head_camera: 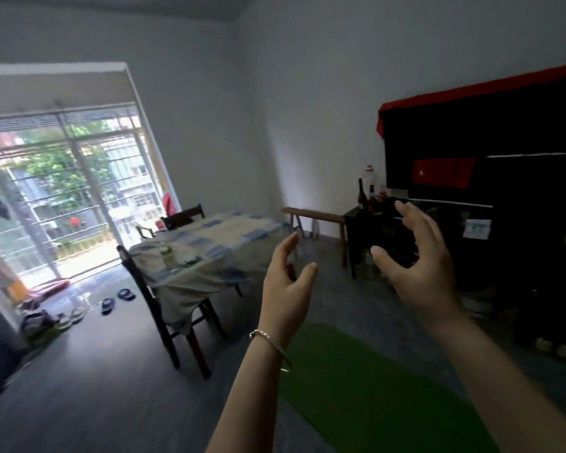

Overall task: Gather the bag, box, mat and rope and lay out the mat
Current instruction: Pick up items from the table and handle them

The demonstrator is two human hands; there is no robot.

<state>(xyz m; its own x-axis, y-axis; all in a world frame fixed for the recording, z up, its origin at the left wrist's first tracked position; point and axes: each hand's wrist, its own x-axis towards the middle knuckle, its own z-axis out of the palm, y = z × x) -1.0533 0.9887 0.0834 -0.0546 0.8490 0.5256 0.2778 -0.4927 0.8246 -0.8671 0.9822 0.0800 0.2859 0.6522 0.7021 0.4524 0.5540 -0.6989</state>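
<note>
Green mat [373,387] looks laid out flat on the floor already, so that bit's prob done imo. Left hand [286,286] & right hand [419,256] both raised, fingers spread, holding nothing. Bag/box/rope not visible

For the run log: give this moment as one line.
left hand: open, empty | right hand: open, empty | green mat: flat on floor | bag, box, rope: not seen

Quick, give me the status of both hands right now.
Left hand: open, fingers curled loosely, holding nothing.
Right hand: open, fingers spread, holding nothing.
Both are raised above the green mat on the floor.
</note>
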